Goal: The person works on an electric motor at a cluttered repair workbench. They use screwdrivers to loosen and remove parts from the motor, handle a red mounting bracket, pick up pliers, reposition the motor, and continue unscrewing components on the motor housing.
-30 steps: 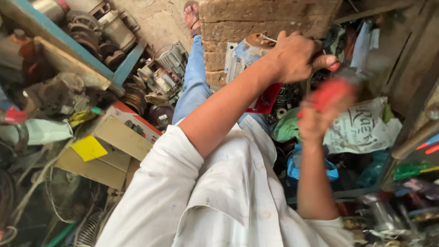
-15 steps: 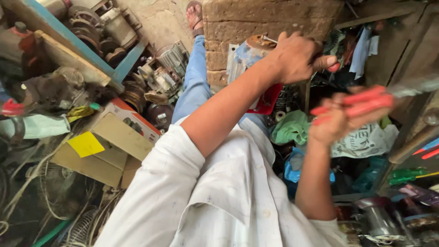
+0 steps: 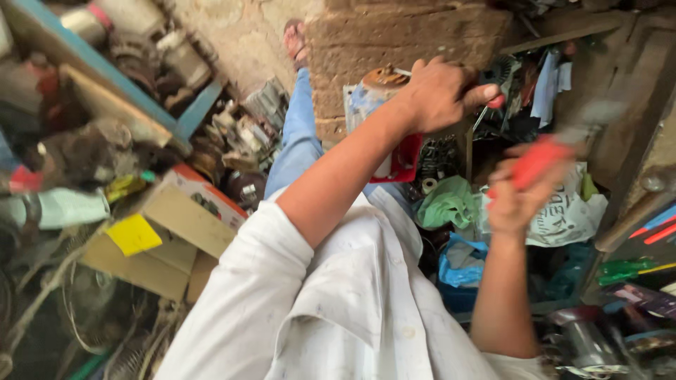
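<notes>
My left hand (image 3: 440,91) is stretched forward and closed around a tool with a red end (image 3: 496,100), held against a blue motor with a rusty top (image 3: 377,88). My right hand (image 3: 517,200) is raised to the right of it and grips a red-handled tool (image 3: 539,160), which is blurred by motion. Its far end (image 3: 598,112) is a grey smear, so I cannot tell what kind of head it has. Both arms come out of a white shirt (image 3: 352,309).
A brick wall (image 3: 415,35) stands behind the motor. A leg in blue trousers (image 3: 296,141) with a sandal stretches ahead. Cardboard boxes (image 3: 162,232) lie left, below a blue shelf (image 3: 105,70) of metal parts. Bags, rags and tools crowd the right.
My right hand has swung the red-handled tool out to the right and back a little; it stays blurred. My left hand has kept its grip at the motor.
</notes>
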